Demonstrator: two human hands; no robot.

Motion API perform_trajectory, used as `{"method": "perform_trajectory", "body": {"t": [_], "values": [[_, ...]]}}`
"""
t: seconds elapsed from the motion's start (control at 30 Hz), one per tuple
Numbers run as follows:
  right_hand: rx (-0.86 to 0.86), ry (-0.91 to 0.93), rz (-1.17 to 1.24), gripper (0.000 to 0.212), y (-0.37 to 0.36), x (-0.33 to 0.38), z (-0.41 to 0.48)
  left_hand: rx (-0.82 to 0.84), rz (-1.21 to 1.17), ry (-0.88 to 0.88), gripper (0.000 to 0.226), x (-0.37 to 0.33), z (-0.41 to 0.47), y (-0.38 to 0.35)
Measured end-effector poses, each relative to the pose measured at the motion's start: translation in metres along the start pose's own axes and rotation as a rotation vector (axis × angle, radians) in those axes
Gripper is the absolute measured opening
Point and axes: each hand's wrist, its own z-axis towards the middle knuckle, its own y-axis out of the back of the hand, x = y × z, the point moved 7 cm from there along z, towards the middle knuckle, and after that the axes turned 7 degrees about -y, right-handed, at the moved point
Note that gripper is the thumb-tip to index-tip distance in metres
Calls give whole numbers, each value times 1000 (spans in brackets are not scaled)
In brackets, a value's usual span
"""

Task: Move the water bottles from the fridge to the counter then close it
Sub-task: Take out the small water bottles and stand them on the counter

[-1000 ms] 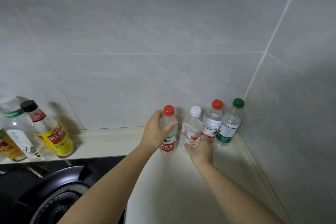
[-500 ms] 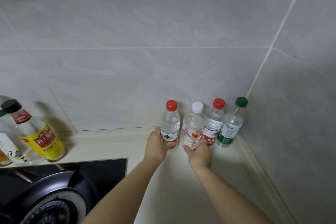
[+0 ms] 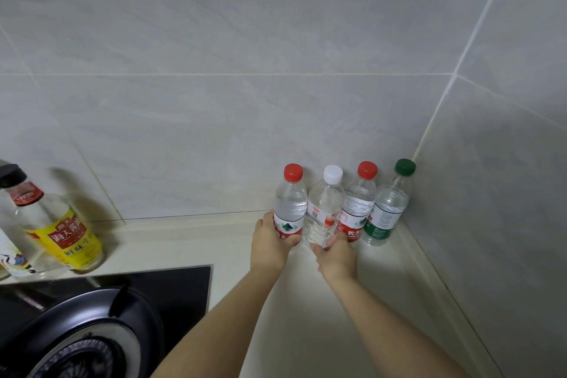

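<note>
Four water bottles stand upright, caps up, in a touching row on the cream counter (image 3: 306,301) in the tiled wall corner. The left hand (image 3: 270,247) grasps the base of the leftmost red-capped bottle (image 3: 290,202), which rises above the fingers. The right hand (image 3: 336,255) grasps the base of the white-capped bottle (image 3: 325,209) beside it. Further right stand another red-capped bottle (image 3: 359,202) and a green-capped bottle (image 3: 388,209).

your left hand (image 3: 270,247) and right hand (image 3: 337,258) are bare. no rings, no watch. both forearms show uncovered, without sleeves.
</note>
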Motion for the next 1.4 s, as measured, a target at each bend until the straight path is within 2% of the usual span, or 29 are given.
{"method": "perform_trajectory", "body": {"t": [0.1,0.2,0.3,0.37,0.5,0.7,0.9,1.03,1.13,1.2,1.4], "values": [[50,31,-24,37,4,-2,-8,32,-32,4,68,0,-5,-1],[79,81,-33,29,15,-5,-30,32,-104,53,89,-3,-27,6],[101,125,51,27,40,-10,-68,40,-156,98,100,-11,-69,20],[92,130,152,23,65,-15,-98,56,-166,64,95,-23,-103,29],[19,204,229,30,126,-23,-167,121,-204,-59,81,-65,-171,40],[-98,239,208,39,204,-68,-301,252,-164,-285,74,-118,-291,57],[-343,222,86,42,277,-135,-457,383,-187,-399,72,-145,-434,71],[-561,175,134,43,336,-172,-568,607,-281,-500,65,-188,-533,59],[-733,106,166,46,385,-201,-642,763,-348,-607,70,-231,-595,46],[-837,68,171,47,410,-216,-682,833,-392,-672,76,-260,-628,37],[-1083,-31,192,45,461,-248,-761,1042,-519,-827,70,-324,-711,4]]}}
